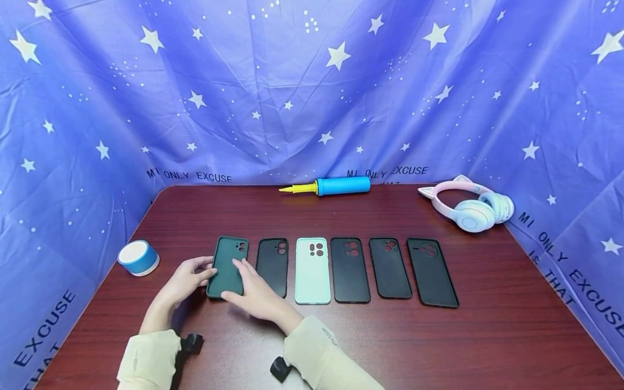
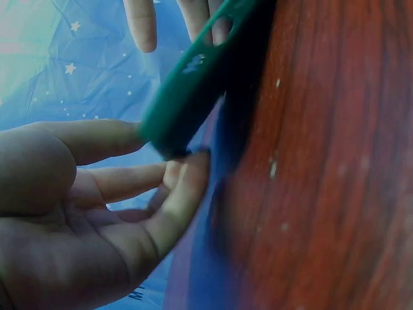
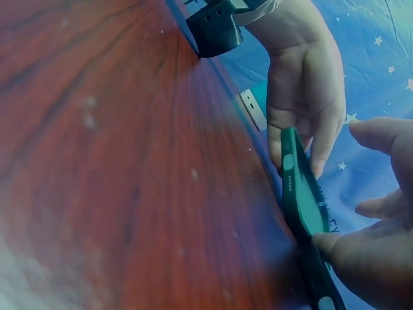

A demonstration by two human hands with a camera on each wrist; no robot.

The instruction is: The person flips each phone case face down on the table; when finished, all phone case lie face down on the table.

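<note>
A dark green phone case (image 1: 225, 265) is at the left end of a row of phone cases, its camera cutouts at the top right. My left hand (image 1: 182, 283) pinches its left edge between thumb and fingers. In the left wrist view, the green case (image 2: 187, 84) is tilted, with one edge raised above the table. My right hand (image 1: 260, 295) reaches over its right side with fingers spread and fairly straight. The right wrist view has that hand's thumb (image 3: 329, 245) at the edge of the case. A black phone case (image 1: 276, 271) lies just right of it, partly behind the right hand.
A mint phone case (image 1: 313, 279) and several black ones, the last a black case (image 1: 434, 279), continue the row. Left stands a blue and white round speaker-like object (image 1: 138, 258). A blue hand pump (image 1: 343, 186) and cat-ear headphones (image 1: 473, 214) lie at the table's back.
</note>
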